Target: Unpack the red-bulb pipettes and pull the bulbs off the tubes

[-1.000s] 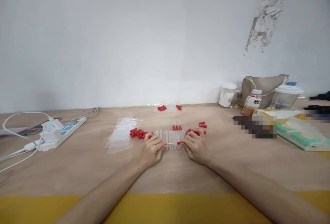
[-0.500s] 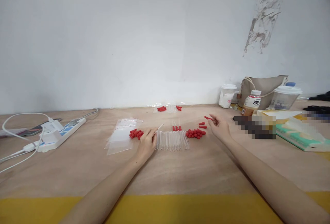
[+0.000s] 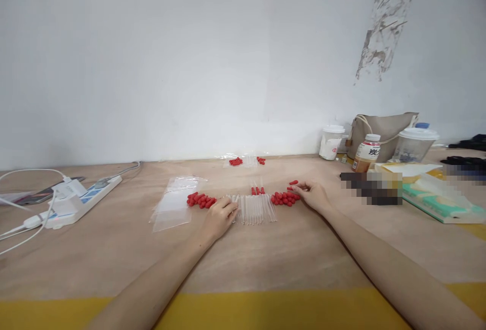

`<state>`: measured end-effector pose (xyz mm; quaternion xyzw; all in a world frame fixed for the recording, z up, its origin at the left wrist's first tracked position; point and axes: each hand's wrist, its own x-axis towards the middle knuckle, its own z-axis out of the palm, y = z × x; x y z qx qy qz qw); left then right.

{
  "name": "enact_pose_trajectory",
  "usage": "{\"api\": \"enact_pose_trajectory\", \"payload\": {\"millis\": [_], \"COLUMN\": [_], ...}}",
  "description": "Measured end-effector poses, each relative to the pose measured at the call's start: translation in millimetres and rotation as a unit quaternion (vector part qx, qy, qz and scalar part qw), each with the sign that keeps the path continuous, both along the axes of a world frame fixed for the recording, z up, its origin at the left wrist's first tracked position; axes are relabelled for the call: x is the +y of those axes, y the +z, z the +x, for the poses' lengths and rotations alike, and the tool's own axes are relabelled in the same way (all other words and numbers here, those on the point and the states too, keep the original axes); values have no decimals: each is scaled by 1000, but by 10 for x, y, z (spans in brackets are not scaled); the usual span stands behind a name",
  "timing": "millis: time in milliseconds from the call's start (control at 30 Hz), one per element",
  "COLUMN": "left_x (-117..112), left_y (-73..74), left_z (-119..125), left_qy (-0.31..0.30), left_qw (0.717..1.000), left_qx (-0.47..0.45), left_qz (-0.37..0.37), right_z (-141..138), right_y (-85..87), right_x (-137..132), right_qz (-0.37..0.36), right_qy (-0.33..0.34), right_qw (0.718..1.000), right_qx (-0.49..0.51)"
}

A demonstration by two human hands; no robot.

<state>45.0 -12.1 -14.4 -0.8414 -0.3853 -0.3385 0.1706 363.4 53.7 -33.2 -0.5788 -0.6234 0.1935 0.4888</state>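
Observation:
My left hand [image 3: 220, 214] rests at the left end of a row of thin clear tubes [image 3: 254, 209]. Its fingers are curled together against the tubes, and what lies between the fingertips is hidden. A pile of red rubber bulbs [image 3: 199, 200] sits just left of it. With closed fingertips, my right hand [image 3: 313, 196] pinches a small red rubber bulb [image 3: 291, 189] at the right-hand pile of bulbs [image 3: 284, 198]. One loose red bulb [image 3: 293, 182] lies just beyond those fingers. Behind the row lie three tubes with red bulbs fitted [image 3: 257, 191].
Clear plastic bags [image 3: 172, 208] lie left of the bulbs. A power strip [image 3: 85, 201] with white cables is farther left. Bagged red bulbs [image 3: 236, 162] are near the wall. Right: a paper cup [image 3: 331, 142], a bottle [image 3: 367, 154], a bag [image 3: 387, 127] and a tissue pack [image 3: 442, 201].
My right hand has moved left and down to the loose red bulbs. My left hand has lowered onto the row; the tilted tube it held up no longer shows. The view has shifted slightly.

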Motion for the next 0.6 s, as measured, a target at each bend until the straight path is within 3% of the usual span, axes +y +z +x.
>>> {"api": "enact_pose_trajectory", "payload": {"millis": [200,400,600], "left_x": [-39,-128,-247], "left_y": [27,69,136], "left_z": [18,-29,-117], "left_qy": [-33,-35,-40], "left_qw": [999,999,994], "left_qx": [18,-35,-28], "left_qz": [-14,-20,-99], "right_z": [25,58,58], "right_y": [16,27,13], "right_x": [-24,-41,-40], "right_qz": [-19,-34,-44], "right_qy": [-44,-98,-98], "right_qw": [998,992,990], "right_qx": [-41,-69,-88]}}
